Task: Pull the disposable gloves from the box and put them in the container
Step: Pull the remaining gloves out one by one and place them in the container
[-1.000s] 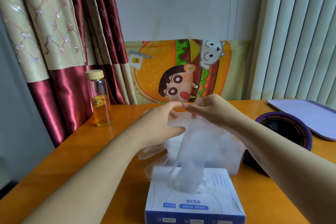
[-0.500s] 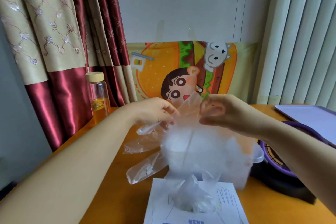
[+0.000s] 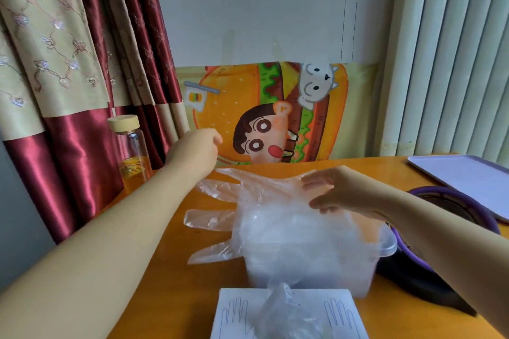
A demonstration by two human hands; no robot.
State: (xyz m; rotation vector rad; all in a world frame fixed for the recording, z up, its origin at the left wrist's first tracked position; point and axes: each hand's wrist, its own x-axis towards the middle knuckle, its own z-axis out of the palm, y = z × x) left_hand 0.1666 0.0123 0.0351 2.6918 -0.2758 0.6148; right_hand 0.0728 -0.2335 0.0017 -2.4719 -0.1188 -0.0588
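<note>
Left hand has let go of the glove; its fingers are hidden. Right hand pinches the glove above the container.

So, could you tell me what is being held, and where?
Right hand pinches the thin clear plastic glove at its cuff; left hand looks empty.

One view only, from a wide-angle camera worn on the person's head. It faces forward and downward over the orange table toward the rear wall and poster. Range is close: the glove box lies nearest, cut off by the lower frame edge.
</note>
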